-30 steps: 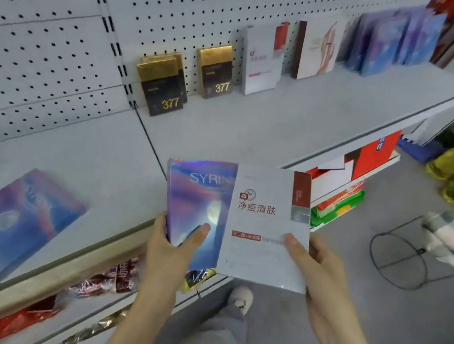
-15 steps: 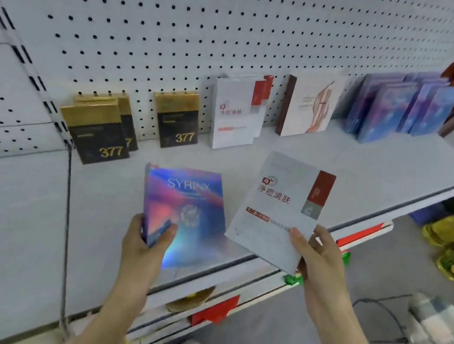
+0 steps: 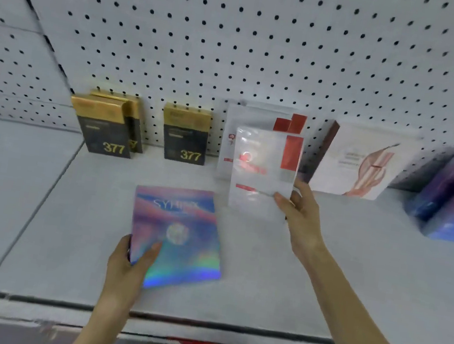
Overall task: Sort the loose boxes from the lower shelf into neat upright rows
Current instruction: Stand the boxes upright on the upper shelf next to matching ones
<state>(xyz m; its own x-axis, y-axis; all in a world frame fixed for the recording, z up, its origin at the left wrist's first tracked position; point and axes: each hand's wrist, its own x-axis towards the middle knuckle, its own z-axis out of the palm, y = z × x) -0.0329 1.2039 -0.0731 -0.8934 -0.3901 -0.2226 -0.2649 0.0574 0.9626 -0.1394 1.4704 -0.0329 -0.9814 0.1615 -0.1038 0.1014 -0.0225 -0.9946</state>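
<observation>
Forward has gone the right hand [image 3: 300, 212], pinching the glossy white red-cornered box [image 3: 262, 174] before matching upright boxes [image 3: 254, 118], seemingly airborne; left hand [image 3: 126, 267] grips the holographic purple box [image 3: 181, 235].

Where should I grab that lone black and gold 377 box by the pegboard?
Probably pinch the lone 377 box by its narrow sides near the gold top, coming from the front; it stands upright against the pegboard with free gaps either side.
</observation>
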